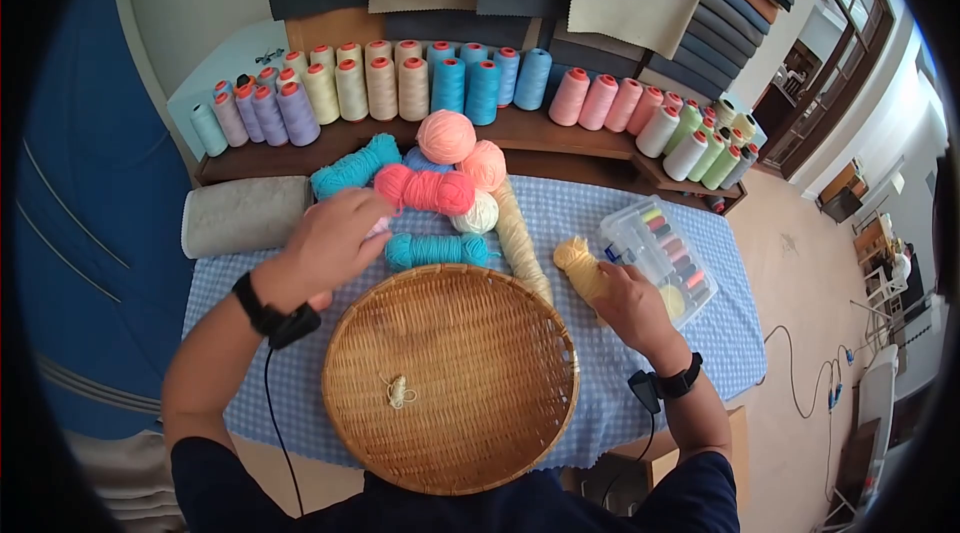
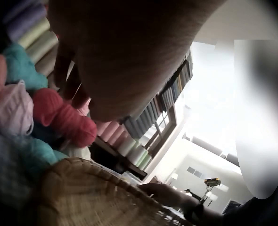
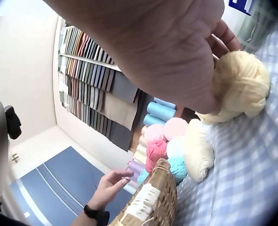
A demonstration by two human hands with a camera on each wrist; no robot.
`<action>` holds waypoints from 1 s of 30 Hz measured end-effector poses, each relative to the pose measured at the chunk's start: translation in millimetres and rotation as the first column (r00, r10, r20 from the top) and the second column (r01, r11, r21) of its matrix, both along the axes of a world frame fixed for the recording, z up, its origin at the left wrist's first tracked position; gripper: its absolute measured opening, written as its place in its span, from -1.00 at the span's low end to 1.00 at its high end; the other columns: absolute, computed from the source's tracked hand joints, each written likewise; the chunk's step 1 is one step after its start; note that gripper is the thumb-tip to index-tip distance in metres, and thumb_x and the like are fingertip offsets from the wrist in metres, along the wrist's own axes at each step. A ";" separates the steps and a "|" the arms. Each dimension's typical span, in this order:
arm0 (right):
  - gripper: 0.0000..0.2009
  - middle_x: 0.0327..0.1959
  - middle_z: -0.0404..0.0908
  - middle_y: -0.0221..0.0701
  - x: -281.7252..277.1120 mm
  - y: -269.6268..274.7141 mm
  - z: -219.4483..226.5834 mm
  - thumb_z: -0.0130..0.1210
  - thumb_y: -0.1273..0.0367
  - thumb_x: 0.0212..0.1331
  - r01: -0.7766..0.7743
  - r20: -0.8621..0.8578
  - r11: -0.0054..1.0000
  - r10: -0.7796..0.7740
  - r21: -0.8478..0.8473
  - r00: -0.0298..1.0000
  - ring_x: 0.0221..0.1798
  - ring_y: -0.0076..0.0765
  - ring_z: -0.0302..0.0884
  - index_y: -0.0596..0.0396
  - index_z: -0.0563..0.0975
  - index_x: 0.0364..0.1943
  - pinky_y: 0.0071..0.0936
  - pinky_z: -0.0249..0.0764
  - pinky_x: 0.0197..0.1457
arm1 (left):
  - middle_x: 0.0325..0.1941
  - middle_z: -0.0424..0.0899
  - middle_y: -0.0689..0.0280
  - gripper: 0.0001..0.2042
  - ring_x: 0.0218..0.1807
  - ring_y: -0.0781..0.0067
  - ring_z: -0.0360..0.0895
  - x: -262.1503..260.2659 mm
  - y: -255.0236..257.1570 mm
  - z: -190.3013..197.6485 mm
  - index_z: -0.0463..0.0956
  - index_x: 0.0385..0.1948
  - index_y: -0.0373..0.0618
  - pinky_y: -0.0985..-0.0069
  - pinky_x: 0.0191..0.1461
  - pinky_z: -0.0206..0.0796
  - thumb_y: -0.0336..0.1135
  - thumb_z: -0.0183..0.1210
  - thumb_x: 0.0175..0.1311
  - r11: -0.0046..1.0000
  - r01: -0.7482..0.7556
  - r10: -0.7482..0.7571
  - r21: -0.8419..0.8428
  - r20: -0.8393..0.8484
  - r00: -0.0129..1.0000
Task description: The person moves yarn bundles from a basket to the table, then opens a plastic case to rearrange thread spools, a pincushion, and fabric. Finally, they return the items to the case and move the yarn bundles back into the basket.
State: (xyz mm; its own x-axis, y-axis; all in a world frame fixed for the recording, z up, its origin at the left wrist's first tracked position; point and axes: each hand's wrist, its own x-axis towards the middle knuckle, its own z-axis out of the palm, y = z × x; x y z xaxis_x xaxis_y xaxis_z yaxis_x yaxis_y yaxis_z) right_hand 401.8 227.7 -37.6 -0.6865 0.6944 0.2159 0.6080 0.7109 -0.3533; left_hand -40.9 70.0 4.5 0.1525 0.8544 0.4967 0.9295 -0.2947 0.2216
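Observation:
My right hand (image 1: 632,305) grips a pale yellow skein of yarn (image 3: 242,82) on the checked cloth, fingers over its near end. My left hand (image 1: 335,238), its fingers loosely bent with nothing gripped, is over the left side of the yarn pile. Partly hidden under it is a pale pink skein (image 2: 14,110). Close to its fingertips lies a coral-red skein (image 1: 425,190). Turquoise skeins (image 1: 437,251), peach balls (image 1: 446,137) and a white ball (image 1: 475,213) make up the rest of the pile. A round wicker basket (image 1: 450,333) stands in front of my body, with a small cream yarn knot (image 1: 399,393) inside.
Beside my right hand stands a clear plastic box (image 1: 690,278) of small thread spools. A long cream skein (image 1: 520,243) lies by the basket's far rim. A grey fabric roll (image 1: 245,217) lies at left. Thread cones (image 1: 482,93) line the wooden shelf behind.

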 end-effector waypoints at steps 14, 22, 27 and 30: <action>-0.38 0.08 0.67 0.03 -46.3 23.2 19.7 0.43 0.27 0.25 -0.086 0.054 0.984 0.078 0.158 0.995 0.14 0.27 0.64 0.25 0.50 0.34 0.01 0.60 0.24 | 0.19 0.64 -0.02 -0.49 0.20 -0.14 0.63 1.4 124.8 23.8 0.51 0.28 -0.17 0.07 0.28 0.50 -0.21 0.35 0.32 0.992 -0.128 0.128 -0.007 0.031 0.991; -0.34 0.15 0.64 0.11 -206.5 104.2 -1.2 0.38 0.20 0.29 -0.257 -0.196 0.961 0.273 0.104 0.942 0.24 0.33 0.58 0.27 0.44 0.38 0.09 0.55 0.30 | 0.27 0.62 -0.09 -0.29 0.28 -0.19 0.62 4.2 174.1 7.9 0.44 0.42 -0.10 0.08 0.35 0.51 -0.08 0.42 0.22 0.964 -0.164 0.178 -0.208 0.053 0.983; -0.25 0.13 0.65 0.24 -256.0 124.0 -24.6 0.38 0.12 0.24 -0.044 -0.120 0.996 0.034 -0.079 0.992 0.20 0.39 0.65 0.34 0.31 0.35 0.13 0.59 0.28 | 0.21 0.64 -0.07 -0.30 0.21 -0.21 0.66 11.1 149.5 24.2 0.44 0.41 -0.02 0.05 0.29 0.55 -0.08 0.43 0.21 0.967 -0.210 0.222 -0.140 0.070 0.973; -0.18 0.16 0.65 0.27 -261.2 139.1 -41.6 0.43 0.08 0.18 -0.094 -0.199 0.993 0.077 -0.076 0.977 0.23 0.37 0.66 0.35 0.27 0.34 0.08 0.59 0.30 | 0.21 0.63 -0.03 -0.32 0.21 -0.19 0.65 23.6 111.7 36.5 0.46 0.39 -0.03 0.05 0.28 0.55 -0.14 0.45 0.18 0.981 -0.164 0.173 -0.109 0.089 0.981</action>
State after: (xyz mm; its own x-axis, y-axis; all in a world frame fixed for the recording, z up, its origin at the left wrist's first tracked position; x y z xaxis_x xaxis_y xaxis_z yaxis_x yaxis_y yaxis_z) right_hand 140.7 366.7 -79.2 -0.6947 0.6563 0.2944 0.4595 0.7198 -0.5204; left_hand -17.4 181.7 41.0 -0.0429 0.9099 0.4126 0.9364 -0.1074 0.3342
